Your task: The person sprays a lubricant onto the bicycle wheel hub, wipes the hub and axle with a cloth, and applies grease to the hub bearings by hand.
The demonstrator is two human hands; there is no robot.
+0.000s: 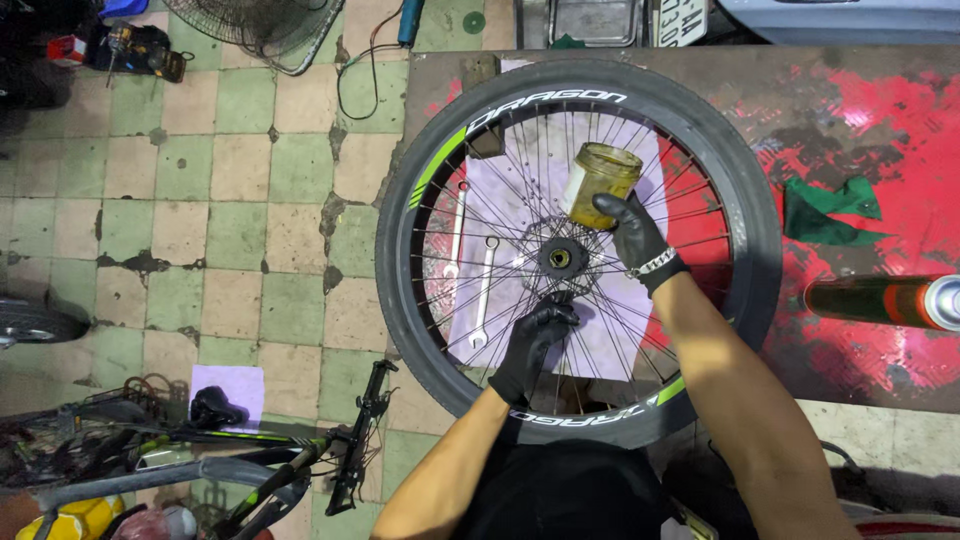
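A bicycle wheel (pixel 700 140) with a black tyre and thin spokes lies flat on a red-stained workbench, its hub (pixel 562 258) in the middle. My right hand (pixel 640 240), in a black glove with a metal bracelet at the wrist, grips a yellowish open jar (pixel 598 182) above the spokes, just right of the hub. My left hand (pixel 535 340), also gloved, rests on the spokes just below the hub with its fingers closed around a small dark object that I cannot make out. Two wrenches (pixel 482 290) lie on pale paper under the spokes.
A green rag (pixel 830 210) and an orange spray can (pixel 880 300) lie on the bench (pixel 880 100) at the right. On the tiled floor at lower left lies a bicycle frame (pixel 250 460). A fan (pixel 255 25) stands at the top left.
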